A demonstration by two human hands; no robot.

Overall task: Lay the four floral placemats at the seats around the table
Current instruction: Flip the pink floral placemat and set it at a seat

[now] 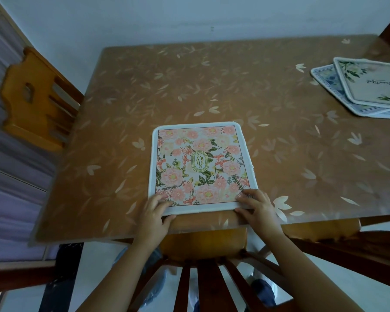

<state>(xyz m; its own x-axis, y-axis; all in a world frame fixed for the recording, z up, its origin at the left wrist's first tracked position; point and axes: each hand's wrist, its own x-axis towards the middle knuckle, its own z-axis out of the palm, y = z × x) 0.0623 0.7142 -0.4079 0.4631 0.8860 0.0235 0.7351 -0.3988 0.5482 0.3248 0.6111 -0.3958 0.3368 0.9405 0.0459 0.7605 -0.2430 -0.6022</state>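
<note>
Left hand [154, 210] and right hand [258, 208] pinch the mat's [200, 167] near corners with curled fingers [248, 195]. Seemingly light, bendy: hold 2 corners.

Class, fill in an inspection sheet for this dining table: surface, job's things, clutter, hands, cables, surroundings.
Surface: table, brown leaf-patterned cover.
Job's things: pink placemat lies at the near edge; stack of placemats overlapped at the far right, not yet laid out.
Clutter: nothing seen.
Hands: left hand and right hand each hold a near corner of the pink placemat.
Cables: nothing seen.
Surroundings: left chair at the table's side, near chair below the mat, pale wall behind.
</note>
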